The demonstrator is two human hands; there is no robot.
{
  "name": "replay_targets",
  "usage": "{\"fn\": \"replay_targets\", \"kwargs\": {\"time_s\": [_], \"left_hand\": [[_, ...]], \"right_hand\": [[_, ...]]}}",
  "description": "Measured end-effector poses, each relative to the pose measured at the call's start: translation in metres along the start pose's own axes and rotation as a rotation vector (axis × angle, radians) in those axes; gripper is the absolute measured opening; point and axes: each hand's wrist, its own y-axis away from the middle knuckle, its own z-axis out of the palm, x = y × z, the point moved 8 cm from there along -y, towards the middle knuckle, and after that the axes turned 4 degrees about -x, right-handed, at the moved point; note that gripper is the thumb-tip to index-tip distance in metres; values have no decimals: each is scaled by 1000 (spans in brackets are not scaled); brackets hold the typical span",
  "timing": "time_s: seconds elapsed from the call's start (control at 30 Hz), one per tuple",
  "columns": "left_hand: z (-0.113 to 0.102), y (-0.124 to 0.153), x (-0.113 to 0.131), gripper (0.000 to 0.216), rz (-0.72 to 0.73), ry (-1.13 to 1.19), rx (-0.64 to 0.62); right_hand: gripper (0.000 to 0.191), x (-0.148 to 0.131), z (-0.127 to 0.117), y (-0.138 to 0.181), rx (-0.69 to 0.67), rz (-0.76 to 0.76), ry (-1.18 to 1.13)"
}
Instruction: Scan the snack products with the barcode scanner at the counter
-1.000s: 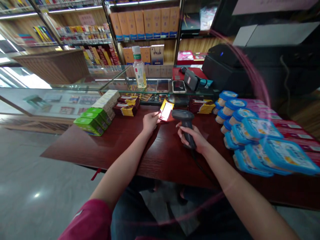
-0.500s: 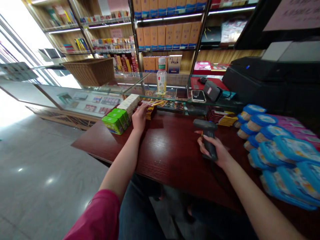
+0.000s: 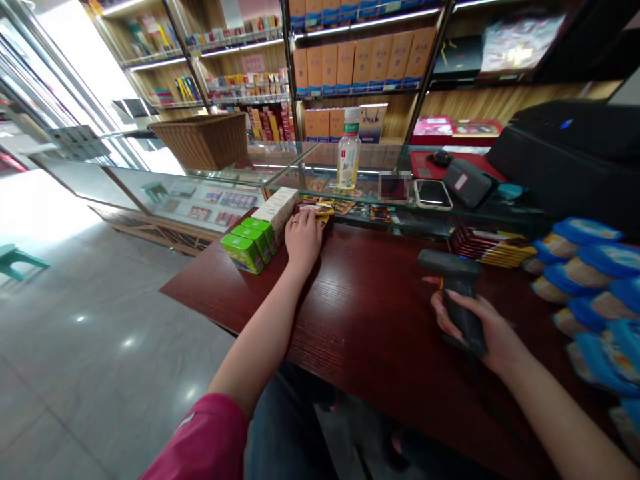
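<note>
My left hand (image 3: pixel 303 235) is at the back of the dark wooden counter, fingers closed over a flat maroon-and-gold packet (image 3: pixel 325 209). The packet lies low at a pile of similar packets, partly covered by the hand. Close to its left stand a cream patterned box (image 3: pixel 278 207) and several green boxes (image 3: pixel 245 250). My right hand (image 3: pixel 480 327) grips the handle of a black barcode scanner (image 3: pixel 463 300), held above the right side of the counter with its head toward the left.
Another stack of maroon-and-gold packets (image 3: pixel 487 247) sits at the back right, beside blue-lidded tubs (image 3: pixel 595 267). On the glass showcase stand a drink bottle (image 3: pixel 349 153), a phone (image 3: pixel 433 194) and a dark card-reader-like device (image 3: pixel 470 181). A wicker basket (image 3: pixel 205 141) is farther left.
My left hand has lowered the packet from a raised, tilted position down to the pile. The view has swung right, and the right hand still holds the scanner.
</note>
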Motion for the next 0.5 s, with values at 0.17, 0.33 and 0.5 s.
{"fn": "replay_targets", "kwargs": {"time_s": [0.17,0.33,0.5], "left_hand": [[17,1,-5,45,18,99,-22],[31,-9,-16,51,27,183,-43],[39,-14,-25,62,-16,186,-25]], "right_hand": [[27,-1,1,2,75,11,30],[23,-3,2,2,105,17,89],[25,-2,0,-3,99,16,50]]}}
